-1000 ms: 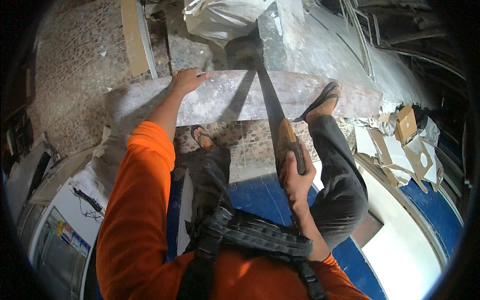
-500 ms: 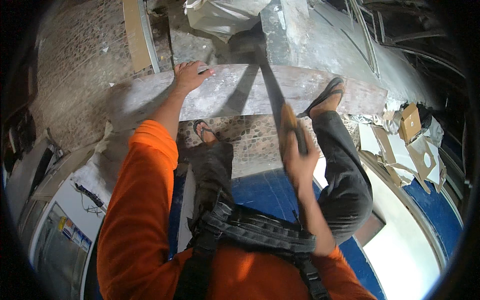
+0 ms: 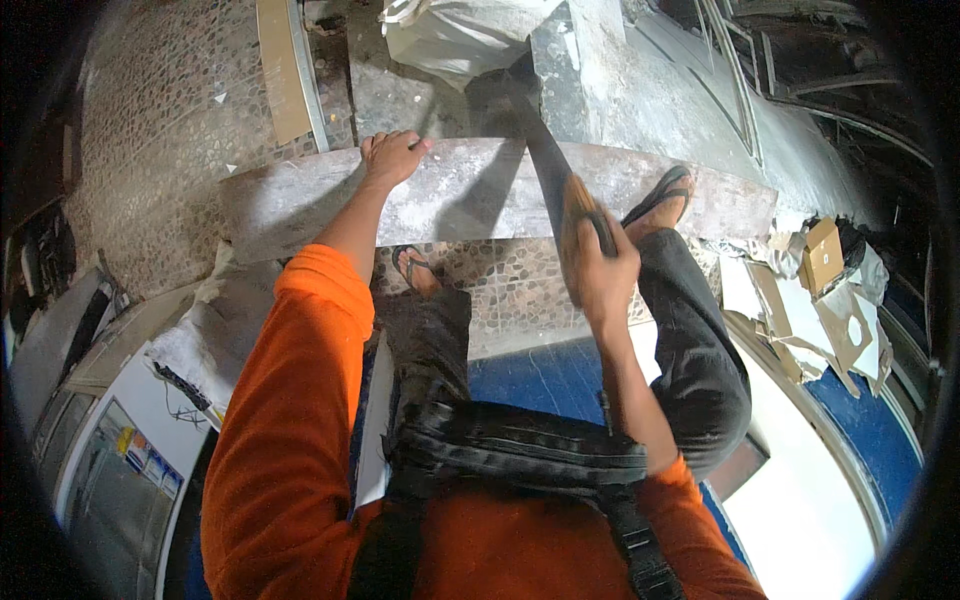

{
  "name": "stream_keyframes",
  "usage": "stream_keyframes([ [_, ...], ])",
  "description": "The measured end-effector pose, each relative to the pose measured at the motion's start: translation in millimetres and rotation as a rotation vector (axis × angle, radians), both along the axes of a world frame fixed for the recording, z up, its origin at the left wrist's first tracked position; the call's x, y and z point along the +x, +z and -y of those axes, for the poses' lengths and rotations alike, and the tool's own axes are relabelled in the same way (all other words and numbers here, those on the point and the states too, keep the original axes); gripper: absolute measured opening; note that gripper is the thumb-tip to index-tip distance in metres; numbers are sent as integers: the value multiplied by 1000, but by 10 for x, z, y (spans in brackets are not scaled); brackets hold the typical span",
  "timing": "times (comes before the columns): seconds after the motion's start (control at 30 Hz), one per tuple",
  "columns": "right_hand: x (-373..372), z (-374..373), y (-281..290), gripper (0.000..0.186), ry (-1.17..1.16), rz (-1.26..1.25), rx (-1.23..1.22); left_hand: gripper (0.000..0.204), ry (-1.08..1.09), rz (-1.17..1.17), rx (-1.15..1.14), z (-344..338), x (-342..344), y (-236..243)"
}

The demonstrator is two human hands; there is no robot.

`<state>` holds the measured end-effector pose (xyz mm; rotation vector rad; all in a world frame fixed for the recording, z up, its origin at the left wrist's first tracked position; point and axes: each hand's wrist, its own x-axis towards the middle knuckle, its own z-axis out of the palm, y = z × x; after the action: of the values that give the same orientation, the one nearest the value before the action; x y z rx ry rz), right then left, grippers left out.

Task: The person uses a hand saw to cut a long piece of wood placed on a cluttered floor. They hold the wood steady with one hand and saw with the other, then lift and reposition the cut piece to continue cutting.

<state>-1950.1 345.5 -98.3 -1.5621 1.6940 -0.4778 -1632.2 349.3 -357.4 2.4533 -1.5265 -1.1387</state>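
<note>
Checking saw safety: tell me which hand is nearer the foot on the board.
Right. The right hand, gripping the saw, is close on the foot's left; the left hand is farther left, on the board's far edge.

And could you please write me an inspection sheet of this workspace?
Surface: pebble-patterned floor with pale scraps.
Job's things: stained board, right foot on it; handsaw, blade across the board.
Clutter: cardboard box and broken white panels, right.
Hands: left hand, fingers on the board's far edge; right hand around the handsaw's handle.
Cables: what looks like dark wiring, left.
Surroundings: pale sack, top; blue surface, below.
</note>
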Motion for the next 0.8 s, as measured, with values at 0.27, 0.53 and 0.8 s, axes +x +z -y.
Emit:
stream_keyframes([
  [0.27, -435, -758, 608, 47, -120, 89, 229, 60, 15, 71, -83, -59, 72, -54],
  [0.53, 48, 205, -242, 41, -143, 123, 112, 61, 24, 109, -54, -3, -163, -181],
  [0.8, -356, -722, 522, 49, -37, 10, 84, 57, 48, 74, -153, -33, -69, -85],
])
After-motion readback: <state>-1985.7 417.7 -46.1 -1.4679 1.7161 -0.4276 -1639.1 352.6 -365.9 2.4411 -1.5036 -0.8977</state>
